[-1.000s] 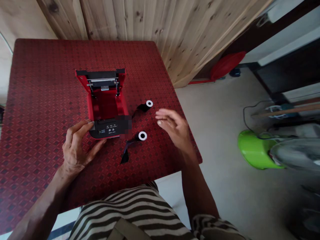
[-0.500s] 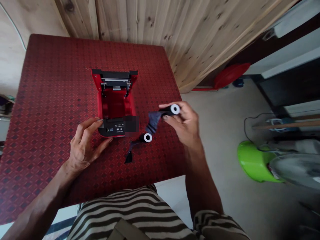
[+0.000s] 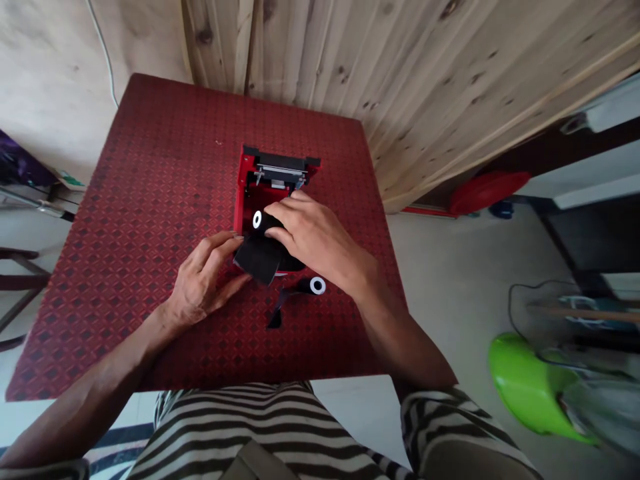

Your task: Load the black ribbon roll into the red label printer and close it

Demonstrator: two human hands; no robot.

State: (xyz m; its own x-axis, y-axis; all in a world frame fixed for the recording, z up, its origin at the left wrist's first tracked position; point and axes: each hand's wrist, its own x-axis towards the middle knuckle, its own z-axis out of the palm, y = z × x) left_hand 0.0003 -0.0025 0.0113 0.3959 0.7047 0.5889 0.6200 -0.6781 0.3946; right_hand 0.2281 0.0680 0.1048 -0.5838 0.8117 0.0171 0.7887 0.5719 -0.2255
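Note:
A red and black printer [image 3: 239, 208] stands on the table with its lid raised at the back and its red bay facing up. My left hand [image 3: 203, 277] grips the printer's front left corner between fingers and thumb. My right hand [image 3: 320, 237] is closed on a black paper roll [image 3: 269, 223] with a white-ringed core, held over the printer's bay. From it a loose dark strip [image 3: 259, 259] hangs over the printer's front panel, hiding most of it. A second black roll [image 3: 311, 286] lies on the table in front of the printer, its tail trailing left.
The table [image 3: 165, 167] wears a red patterned cover and stands against a wooden plank wall [image 3: 340, 60]. On the floor to the right sit a bright green tub [image 3: 525, 387] and a red round object [image 3: 487, 192]. A dark wooden chair [image 3: 20, 287] shows at left.
My right hand has carried its roll leftward from beside the printer to over the bay. The left hand keeps its grip on the corner. The whole view has shifted.

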